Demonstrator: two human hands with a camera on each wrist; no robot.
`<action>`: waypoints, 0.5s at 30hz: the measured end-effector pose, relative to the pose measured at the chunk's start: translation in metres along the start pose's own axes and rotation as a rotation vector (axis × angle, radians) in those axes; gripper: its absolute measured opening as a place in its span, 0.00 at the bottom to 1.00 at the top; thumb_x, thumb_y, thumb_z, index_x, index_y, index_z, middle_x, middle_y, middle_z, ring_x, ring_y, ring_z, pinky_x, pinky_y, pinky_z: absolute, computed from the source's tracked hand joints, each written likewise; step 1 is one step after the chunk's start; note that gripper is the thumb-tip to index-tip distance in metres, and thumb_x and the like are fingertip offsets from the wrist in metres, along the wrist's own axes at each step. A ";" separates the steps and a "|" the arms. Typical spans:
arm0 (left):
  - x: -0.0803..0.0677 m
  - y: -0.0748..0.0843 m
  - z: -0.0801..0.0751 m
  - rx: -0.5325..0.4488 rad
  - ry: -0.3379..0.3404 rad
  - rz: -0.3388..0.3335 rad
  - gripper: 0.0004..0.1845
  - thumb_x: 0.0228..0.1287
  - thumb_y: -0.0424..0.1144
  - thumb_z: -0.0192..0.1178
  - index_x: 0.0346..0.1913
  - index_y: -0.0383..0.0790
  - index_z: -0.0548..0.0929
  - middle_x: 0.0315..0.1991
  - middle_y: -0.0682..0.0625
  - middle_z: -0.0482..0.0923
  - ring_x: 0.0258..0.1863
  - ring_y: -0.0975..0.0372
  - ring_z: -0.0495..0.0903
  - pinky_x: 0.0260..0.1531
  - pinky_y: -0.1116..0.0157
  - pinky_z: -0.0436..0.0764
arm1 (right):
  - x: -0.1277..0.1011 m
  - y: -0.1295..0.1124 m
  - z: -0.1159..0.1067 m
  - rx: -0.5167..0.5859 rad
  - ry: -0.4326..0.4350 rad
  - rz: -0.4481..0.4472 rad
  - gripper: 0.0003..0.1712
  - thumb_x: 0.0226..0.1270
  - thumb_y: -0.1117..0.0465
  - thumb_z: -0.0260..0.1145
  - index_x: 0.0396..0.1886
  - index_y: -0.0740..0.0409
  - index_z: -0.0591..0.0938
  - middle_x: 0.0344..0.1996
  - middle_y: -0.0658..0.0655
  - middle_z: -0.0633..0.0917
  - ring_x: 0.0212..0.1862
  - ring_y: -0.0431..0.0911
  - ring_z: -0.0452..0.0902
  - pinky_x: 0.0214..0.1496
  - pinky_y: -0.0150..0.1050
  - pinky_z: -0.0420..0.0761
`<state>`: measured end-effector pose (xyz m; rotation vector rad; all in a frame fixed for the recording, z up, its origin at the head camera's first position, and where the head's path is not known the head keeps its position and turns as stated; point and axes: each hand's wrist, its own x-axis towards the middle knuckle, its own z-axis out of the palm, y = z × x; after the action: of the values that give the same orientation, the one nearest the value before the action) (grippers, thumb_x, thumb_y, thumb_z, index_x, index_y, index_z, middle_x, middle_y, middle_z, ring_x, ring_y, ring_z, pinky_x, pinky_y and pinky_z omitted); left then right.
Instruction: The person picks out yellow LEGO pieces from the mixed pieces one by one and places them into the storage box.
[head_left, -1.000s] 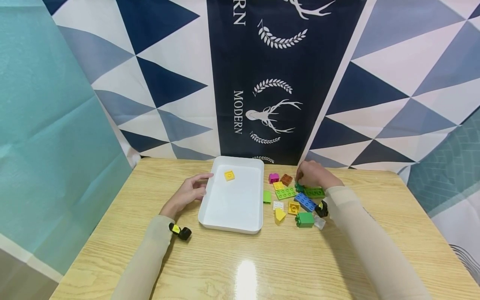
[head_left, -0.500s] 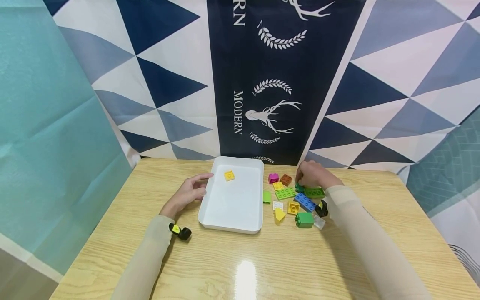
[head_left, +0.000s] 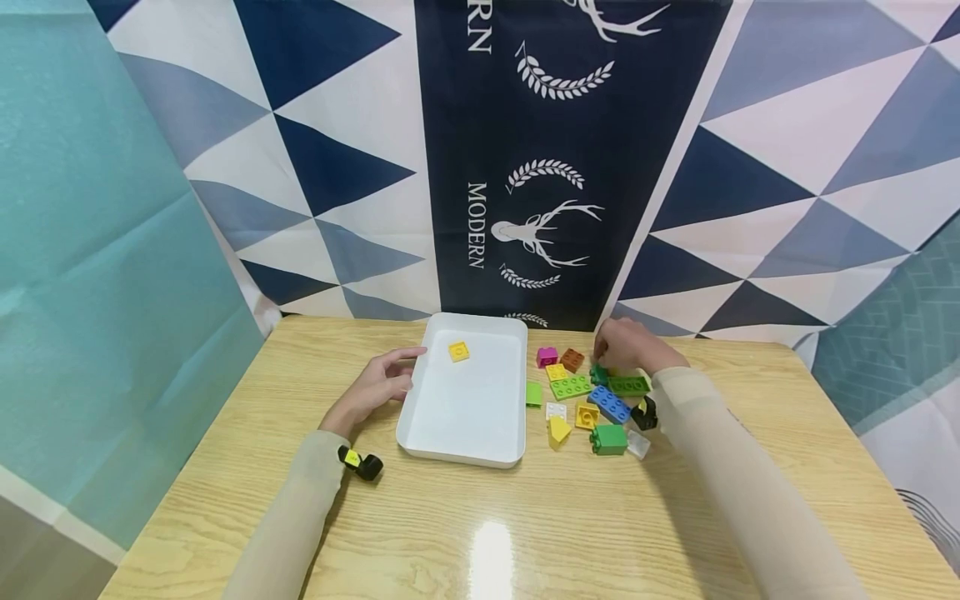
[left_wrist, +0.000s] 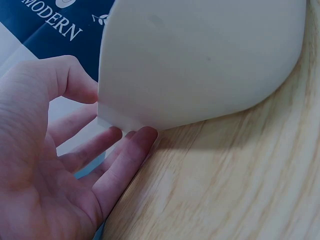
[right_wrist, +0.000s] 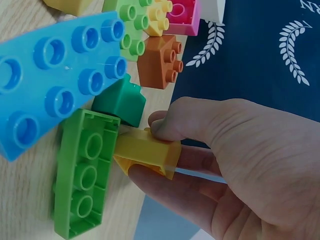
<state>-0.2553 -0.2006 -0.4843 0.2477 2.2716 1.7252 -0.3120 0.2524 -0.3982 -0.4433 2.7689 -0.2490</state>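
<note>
My right hand [head_left: 613, 352] is at the far side of a pile of toy bricks, right of the white tray [head_left: 465, 412]. In the right wrist view this right hand [right_wrist: 146, 150] pinches a yellow brick [right_wrist: 161, 153] between thumb and fingers. The brick is next to an upturned long green brick [right_wrist: 85, 175] and a dark green brick [right_wrist: 120, 100]. My left hand [head_left: 396, 372] lies on the table, its straight fingers [left_wrist: 125, 155] touching the tray's left wall [left_wrist: 200, 60]. One yellow brick [head_left: 459, 351] lies inside the tray at its far end.
Loose on the wooden table [head_left: 480, 517] lie a blue brick [head_left: 610, 404], a light green plate [head_left: 572, 386], pink [head_left: 547, 357] and brown [head_left: 572, 359] bricks, a green block [head_left: 609, 439] and several small yellow and white pieces. A patterned cloth hangs behind the table.
My right hand has shifted very slightly up and back at the far edge of the pile. The left hand and the tray have not moved.
</note>
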 end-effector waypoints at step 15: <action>0.000 0.000 -0.001 -0.005 0.001 -0.003 0.40 0.69 0.31 0.55 0.86 0.41 0.72 0.84 0.34 0.71 0.76 0.40 0.80 0.50 0.65 0.92 | -0.003 0.001 -0.017 0.012 -0.034 0.033 0.14 0.69 0.68 0.75 0.52 0.63 0.94 0.52 0.64 0.95 0.52 0.56 0.92 0.63 0.59 0.92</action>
<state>-0.2553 -0.2016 -0.4841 0.2430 2.2670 1.7299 -0.3155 0.2558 -0.3820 -0.3949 2.7377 -0.2484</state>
